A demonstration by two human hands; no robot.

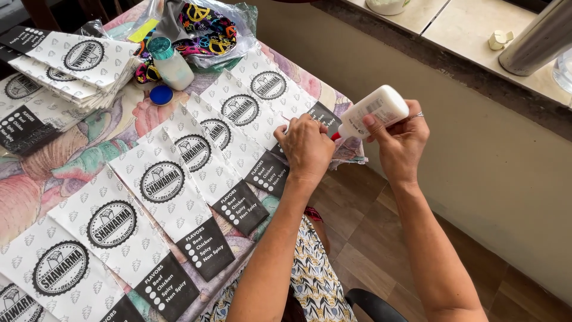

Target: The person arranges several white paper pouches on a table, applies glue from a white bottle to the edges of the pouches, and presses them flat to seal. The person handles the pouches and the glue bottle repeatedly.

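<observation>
- We see the right hand [398, 140] wrapped around a white glue bottle [374, 112], fingers curled tight on its body, red nozzle tilted down at the near end of the row of printed paper bags [179, 179]; a hard squeeze could flood the black flap.
- The left hand [305, 145] lies on the last bag, fingers pressed together and flat; wet glue could smear under them.
- The bags overlap along the flowered tablecloth [53, 173]; stray glue could bond neighbours.
- A second, capless bottle [171, 64] stands by its blue cap [161, 95]; a knock might spill it.
</observation>
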